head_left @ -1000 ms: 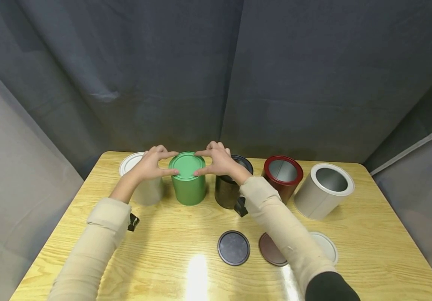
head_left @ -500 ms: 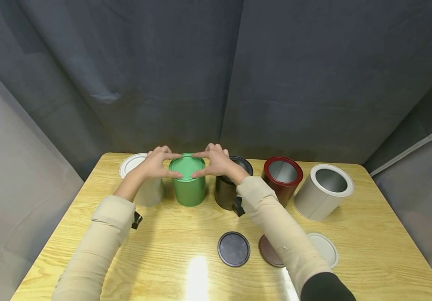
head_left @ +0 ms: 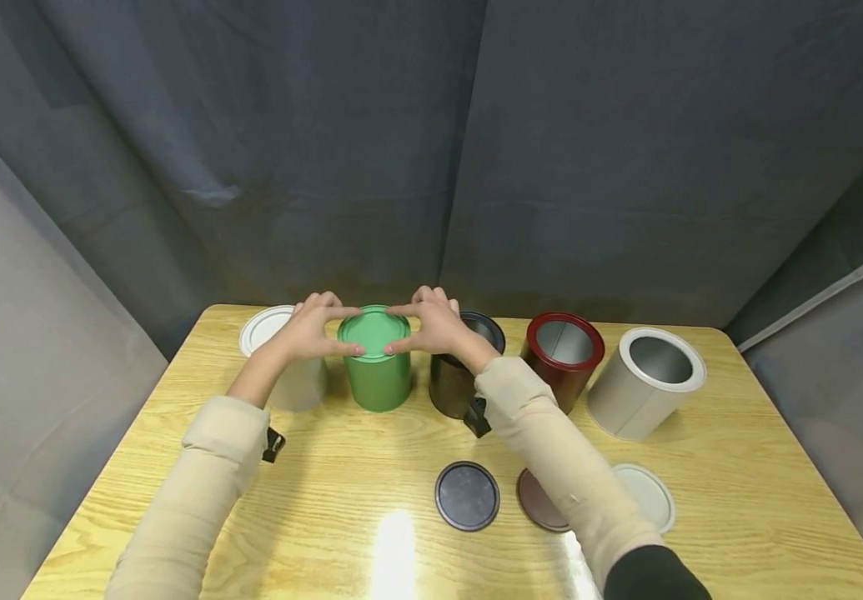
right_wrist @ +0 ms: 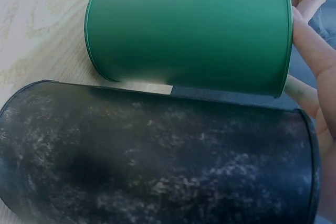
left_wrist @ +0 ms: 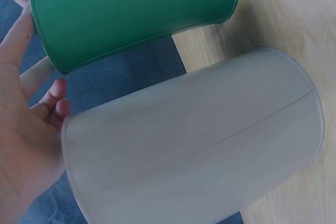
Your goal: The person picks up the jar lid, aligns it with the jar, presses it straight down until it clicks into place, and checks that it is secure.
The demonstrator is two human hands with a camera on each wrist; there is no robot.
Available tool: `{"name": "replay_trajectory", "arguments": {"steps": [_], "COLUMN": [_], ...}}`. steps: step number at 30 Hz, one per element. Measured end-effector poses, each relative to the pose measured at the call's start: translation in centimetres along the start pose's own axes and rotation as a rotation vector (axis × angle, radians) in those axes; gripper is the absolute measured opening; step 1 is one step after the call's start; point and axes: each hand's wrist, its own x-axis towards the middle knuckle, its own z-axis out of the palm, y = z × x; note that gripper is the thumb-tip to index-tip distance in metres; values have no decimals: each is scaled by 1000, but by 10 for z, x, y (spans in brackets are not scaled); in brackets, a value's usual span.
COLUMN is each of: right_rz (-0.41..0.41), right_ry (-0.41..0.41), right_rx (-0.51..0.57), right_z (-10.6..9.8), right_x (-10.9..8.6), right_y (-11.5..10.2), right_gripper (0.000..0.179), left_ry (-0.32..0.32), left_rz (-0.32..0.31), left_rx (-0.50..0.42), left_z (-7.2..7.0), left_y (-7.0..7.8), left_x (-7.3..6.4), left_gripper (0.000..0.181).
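Observation:
A green can (head_left: 379, 385) stands upright with its green lid (head_left: 373, 333) on top. My left hand (head_left: 311, 327) touches the lid's left side with outstretched thumb and forefinger, its other fingers loosely bent. From the right, my right hand (head_left: 434, 323) rests thumb and forefinger on the same lid. In the left wrist view, a light grey can (left_wrist: 194, 145) lies close beside the left hand; its white lid (head_left: 266, 327) is on in the head view. Under my right wrist stands a black can (right_wrist: 157, 150), uncovered at the top.
Further right are a dark red can (head_left: 562, 375) and a cream can (head_left: 629, 404), both uncovered. Nearer on the wooden table (head_left: 326, 517) lie a black lid (head_left: 467, 497), a brown lid (head_left: 539, 502) partly under my right sleeve, and a white lid (head_left: 650, 496). A grey curtain (head_left: 431, 167) hangs behind.
Between one second and half a second ago, both hands shifted slightly inward and toward me over the green lid. Since then they have stayed almost still; the cans and lids stand as before.

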Motion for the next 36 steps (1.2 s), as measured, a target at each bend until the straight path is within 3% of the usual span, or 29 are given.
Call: {"name": "replay_trajectory", "arguments": {"steps": [7, 14, 26, 36], "right_rz": [16, 40, 55, 33], "right_ry": [98, 138, 128, 152], "right_rx": [-14, 8, -45, -52], "right_z": [-1, 1, 0, 1], "right_x": [-8, -10, -8, -12], "right_y": [2, 5, 3, 4], "right_gripper": [56, 45, 43, 45], "left_ry": [73, 131, 130, 123], "left_rz": [41, 72, 25, 5], "left_rx": [-19, -20, -55, -7], "left_z": [1, 4, 3, 2], "left_y": [-1, -4, -2, 1], "left_x": [-6, -7, -7, -11], "left_gripper": [56, 49, 46, 50]}}
